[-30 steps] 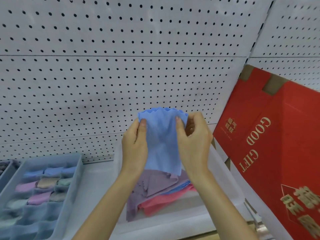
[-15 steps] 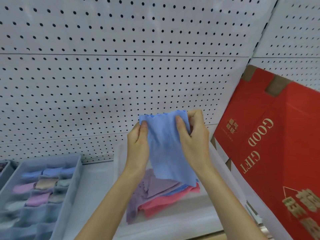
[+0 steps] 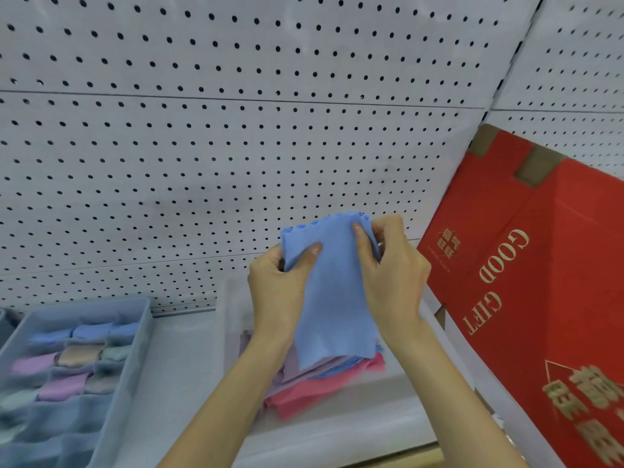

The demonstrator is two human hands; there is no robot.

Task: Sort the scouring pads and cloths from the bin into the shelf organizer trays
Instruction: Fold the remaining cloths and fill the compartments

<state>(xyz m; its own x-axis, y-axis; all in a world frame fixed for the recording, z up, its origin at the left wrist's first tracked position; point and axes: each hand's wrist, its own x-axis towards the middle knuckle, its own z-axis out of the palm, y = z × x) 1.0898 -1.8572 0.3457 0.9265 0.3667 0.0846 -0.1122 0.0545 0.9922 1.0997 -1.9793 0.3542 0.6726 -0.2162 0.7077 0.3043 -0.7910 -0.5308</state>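
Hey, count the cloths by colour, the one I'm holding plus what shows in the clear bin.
Blue: 2, the held cloth and a blue edge in the bin
Purple cloth: 1
Pink cloth: 1
Total: 4 showing; more may lie hidden.

Counted on the shelf: one cloth in hand, three in the bin, about nine in the tray.

Two bare hands show, the left hand [image 3: 277,288] and the right hand [image 3: 391,275], and both pinch one light blue scallop-edged cloth [image 3: 334,298]. One translucent plastic bin [image 3: 337,440] holds three flat cloths that can be told apart: one lilac cloth [image 3: 290,369], one mid-blue cloth [image 3: 347,365] and one pink cloth [image 3: 304,396]. One blue-grey divided organizer tray [image 3: 135,349] carries about nine rolled cloths [image 3: 79,354], three rows of three, too blurred for a sure count. The edge of a second tray [image 3: 3,325] shows at far left. One red cardboard box [image 3: 540,298] stands at right.
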